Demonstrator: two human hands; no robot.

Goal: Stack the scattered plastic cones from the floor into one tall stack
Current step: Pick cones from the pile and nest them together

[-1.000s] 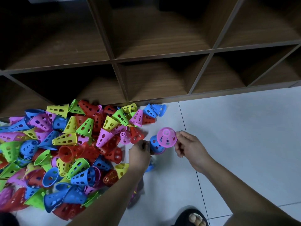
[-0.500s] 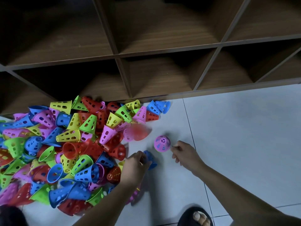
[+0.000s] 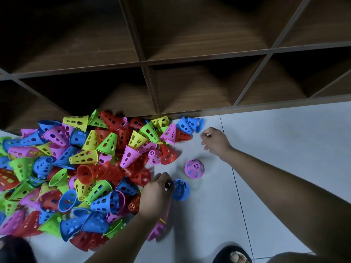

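Head view: the dark brown wooden cubby shelf [image 3: 190, 59] stands beyond both my hands, on the pale tiled floor [image 3: 284, 149]. A heap of perforated plastic cones in many colours [image 3: 76, 168] lies left of my left hand [image 3: 157, 194], which grips a blue perforated plastic cone [image 3: 181, 190]. My right hand [image 3: 215, 140] hangs loosely curled, holding nothing. A pink perforated plastic cone [image 3: 194, 168] stands upright between my hands, touching neither.

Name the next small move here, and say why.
Probably the left hand lifts its blue cone onto the pink cone: that one stands upright alone on the floor, right beside it, while the right hand holds nothing.
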